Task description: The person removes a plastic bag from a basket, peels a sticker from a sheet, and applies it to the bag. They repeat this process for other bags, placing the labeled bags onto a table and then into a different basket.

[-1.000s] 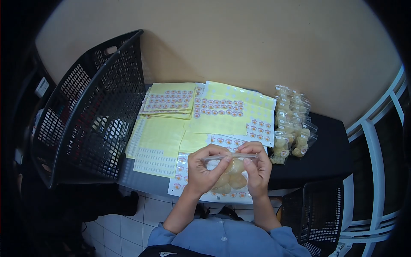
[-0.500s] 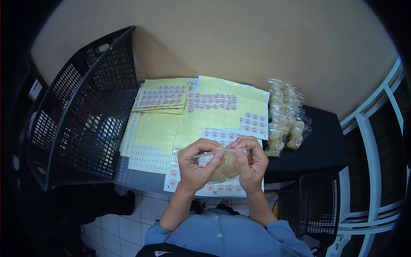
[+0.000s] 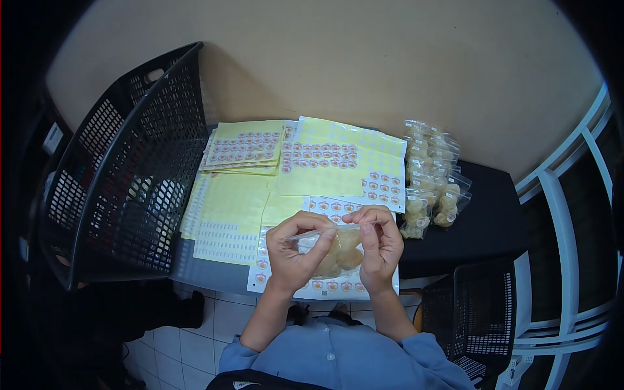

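Note:
A clear plastic bag (image 3: 339, 255) with pale, rounded pieces inside hangs between my hands above the table. My left hand (image 3: 300, 250) pinches the left part of its top edge between thumb and fingers. At the right end of the same edge, my right hand (image 3: 377, 247) is closed in a pinch. Beneath the bag lies a white sheet of round stickers (image 3: 261, 276), partly covered by my hands and the bag. Just beyond my hands lies a yellow backing sheet (image 3: 322, 179) with rows of stickers still on part of it.
Stacked sticker sheets (image 3: 244, 146) and a sheet of small labels (image 3: 224, 240) cover the table's left side. Filled bags (image 3: 430, 156) stand grouped on the black cloth (image 3: 487, 214) at right. Large black baskets (image 3: 136, 169) rise at left; another basket (image 3: 484, 318) sits lower right.
The bag's top edge has tilted, its right end a little higher, and more of the contents shows. Both hands keep hold of it and have shifted only slightly left.

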The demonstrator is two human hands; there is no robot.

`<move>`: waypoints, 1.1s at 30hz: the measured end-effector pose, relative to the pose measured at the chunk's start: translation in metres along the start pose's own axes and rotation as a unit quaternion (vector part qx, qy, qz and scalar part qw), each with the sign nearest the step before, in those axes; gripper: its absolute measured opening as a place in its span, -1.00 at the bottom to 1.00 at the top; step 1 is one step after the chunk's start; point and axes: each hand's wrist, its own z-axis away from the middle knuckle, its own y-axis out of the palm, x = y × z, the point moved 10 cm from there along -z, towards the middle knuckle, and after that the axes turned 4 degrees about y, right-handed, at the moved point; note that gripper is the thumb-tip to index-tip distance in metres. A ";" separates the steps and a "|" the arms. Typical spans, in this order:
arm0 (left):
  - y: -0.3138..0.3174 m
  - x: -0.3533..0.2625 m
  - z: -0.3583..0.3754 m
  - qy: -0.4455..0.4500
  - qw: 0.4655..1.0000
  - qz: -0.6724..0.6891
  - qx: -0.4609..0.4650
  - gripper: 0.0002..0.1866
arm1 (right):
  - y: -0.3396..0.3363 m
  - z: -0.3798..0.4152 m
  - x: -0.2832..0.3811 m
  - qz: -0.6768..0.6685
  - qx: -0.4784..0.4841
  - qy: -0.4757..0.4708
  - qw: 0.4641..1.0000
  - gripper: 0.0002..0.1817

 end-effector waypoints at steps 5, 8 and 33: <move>0.000 0.002 -0.001 -0.012 1.000 0.000 -0.003 -0.93 | 0.000 -0.001 -0.006 -0.024 -0.014 0.022 0.999 -0.93; 0.002 0.006 0.001 -0.030 0.999 -0.001 0.011 -0.94 | 0.003 -0.003 -0.001 -0.004 0.013 0.003 1.000 -0.94; -0.005 -0.020 -0.003 0.082 0.979 -0.180 0.045 -0.93 | 0.047 -0.005 0.049 0.537 0.085 -0.165 0.823 -0.98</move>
